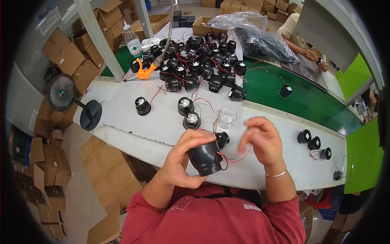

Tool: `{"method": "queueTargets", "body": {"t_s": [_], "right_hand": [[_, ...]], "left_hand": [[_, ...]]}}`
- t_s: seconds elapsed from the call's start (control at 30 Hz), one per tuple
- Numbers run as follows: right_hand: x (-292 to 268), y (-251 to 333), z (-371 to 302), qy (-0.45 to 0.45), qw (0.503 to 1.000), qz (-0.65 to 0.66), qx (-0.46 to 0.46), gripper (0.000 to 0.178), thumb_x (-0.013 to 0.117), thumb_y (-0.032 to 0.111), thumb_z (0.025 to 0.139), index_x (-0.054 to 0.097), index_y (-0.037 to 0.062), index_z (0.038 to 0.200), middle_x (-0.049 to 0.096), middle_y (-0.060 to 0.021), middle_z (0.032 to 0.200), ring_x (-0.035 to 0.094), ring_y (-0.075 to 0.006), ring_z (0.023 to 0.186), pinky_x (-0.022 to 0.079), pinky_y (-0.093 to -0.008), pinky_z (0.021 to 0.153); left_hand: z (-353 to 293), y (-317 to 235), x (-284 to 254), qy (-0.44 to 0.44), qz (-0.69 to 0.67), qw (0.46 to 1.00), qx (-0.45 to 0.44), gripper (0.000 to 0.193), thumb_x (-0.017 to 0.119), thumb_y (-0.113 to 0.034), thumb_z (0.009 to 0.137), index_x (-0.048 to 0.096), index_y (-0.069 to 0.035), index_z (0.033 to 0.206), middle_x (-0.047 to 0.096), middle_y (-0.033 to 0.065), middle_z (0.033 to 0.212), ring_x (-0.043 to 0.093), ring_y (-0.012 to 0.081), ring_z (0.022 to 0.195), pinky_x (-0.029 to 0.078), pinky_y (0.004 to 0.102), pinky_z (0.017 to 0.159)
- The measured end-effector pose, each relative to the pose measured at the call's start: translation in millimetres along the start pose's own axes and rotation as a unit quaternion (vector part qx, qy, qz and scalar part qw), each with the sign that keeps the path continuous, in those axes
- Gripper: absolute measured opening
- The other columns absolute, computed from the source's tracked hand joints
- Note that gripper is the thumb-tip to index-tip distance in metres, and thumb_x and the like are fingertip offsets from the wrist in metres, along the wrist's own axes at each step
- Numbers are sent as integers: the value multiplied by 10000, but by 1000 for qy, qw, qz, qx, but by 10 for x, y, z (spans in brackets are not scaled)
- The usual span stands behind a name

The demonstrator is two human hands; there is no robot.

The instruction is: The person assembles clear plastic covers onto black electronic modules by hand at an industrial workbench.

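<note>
My left hand (183, 157) is wrapped round a black, cup-shaped plastic blower housing (204, 157), tilted on its side above the table's front edge. Red and black wires loop out of its right side. To the right, my right hand (262, 142) is raised with loosely curled fingers apart; some fingers are blurred and nothing shows between them. Another black blower unit (222, 139) lies just behind the held housing, partly hidden. Beyond it stand a clear plastic cup (227, 117) and two upright blower units (191, 120) with white impellers.
Piled blower units with red wires (199, 61) cover the table's back. An orange-handled tool (147, 70) hangs on a hose near a bottle (133, 42). A green conveyor belt (264, 87) runs behind right; another person's hands (317, 59) work beyond. A fan (63, 93) stands left.
</note>
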State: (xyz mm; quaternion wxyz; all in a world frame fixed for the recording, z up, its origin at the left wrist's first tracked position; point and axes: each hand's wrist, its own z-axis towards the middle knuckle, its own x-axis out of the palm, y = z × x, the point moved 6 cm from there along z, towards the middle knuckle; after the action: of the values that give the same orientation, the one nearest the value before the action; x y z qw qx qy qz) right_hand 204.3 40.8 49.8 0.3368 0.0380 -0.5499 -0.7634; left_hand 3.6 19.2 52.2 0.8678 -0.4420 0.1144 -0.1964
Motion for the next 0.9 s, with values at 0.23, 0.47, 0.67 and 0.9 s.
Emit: {"method": "queueTargets", "body": {"t_s": [0.23,0.47,0.67,0.9], "right_hand": [[501,276,-217,38,795,-475,-376,423,759,65,734,661,172,1131,575,-180,1249,572,-311,1095,517,-366,808],[782,467,-300,150,812,-467,-316,110,718,130,781,703,122,889,689,-38,1065,618,-227,1013,435,-364,849],[372,67,-459,87,888,-431,136,185,623,10,788,681,29,963,660,-128,760,624,-341,677,484,-379,625],[201,-108,-747,91,890,-405,189,112,642,67,825,634,19,926,639,-158,759,605,-361,653,487,-419,599]], "left_hand": [[-29,43,150,62,-33,997,43,731,669,-13,557,531,-7,1274,540,140,1233,514,298,1190,344,443,1042],[-95,314,403,206,-127,968,-63,735,670,-59,665,434,17,1357,473,186,1312,455,320,1248,335,400,1055],[-46,119,666,195,149,968,-45,888,846,-351,670,442,-71,1410,511,74,902,518,240,813,411,369,723],[-22,280,909,172,54,980,-89,302,734,-40,802,673,-60,1097,514,33,647,472,140,556,369,276,519]]}}
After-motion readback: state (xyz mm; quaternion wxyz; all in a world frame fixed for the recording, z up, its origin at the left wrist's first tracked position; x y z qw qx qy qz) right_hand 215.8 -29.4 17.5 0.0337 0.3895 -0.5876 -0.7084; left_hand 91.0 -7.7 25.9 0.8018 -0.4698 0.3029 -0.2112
